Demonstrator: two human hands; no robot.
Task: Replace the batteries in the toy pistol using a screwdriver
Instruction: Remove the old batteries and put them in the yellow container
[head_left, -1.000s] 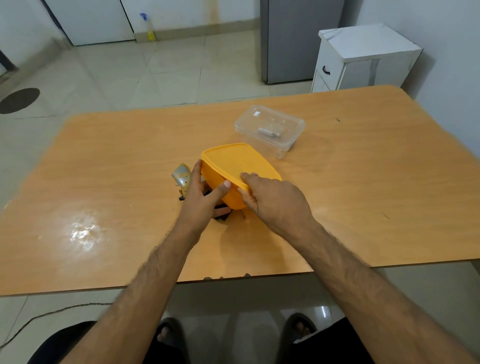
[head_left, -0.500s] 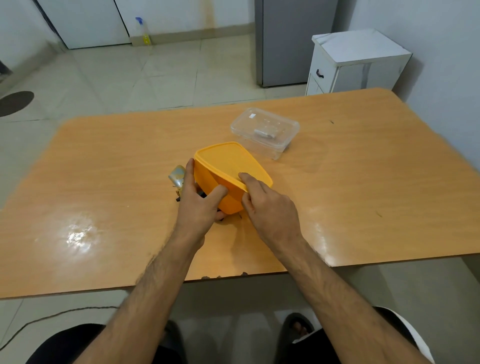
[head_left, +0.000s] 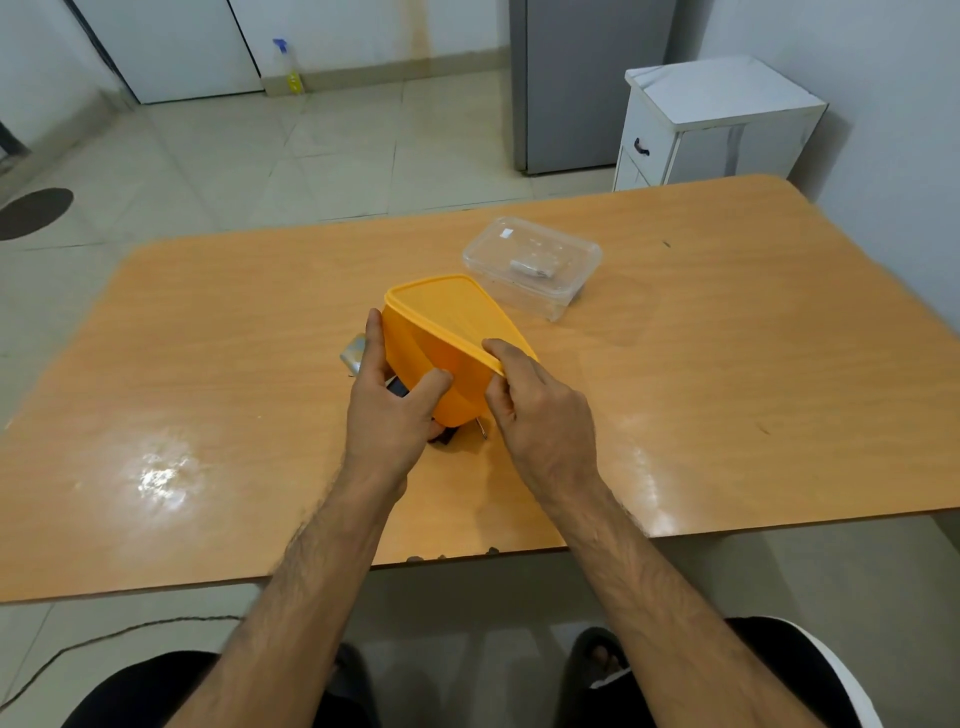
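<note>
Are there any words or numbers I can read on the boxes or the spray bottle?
No text can be read anywhere.
Clear plastic box: a small white sticker on its lid, too small and blurred to read.
Orange box: plain, no writing shows.
Spray bottle on the floor: too far and blurred to read any label.

Bare, hairy forearms, black trousers (head_left: 140, 691) and dark open-toed sandals (head_left: 597, 657).
</note>
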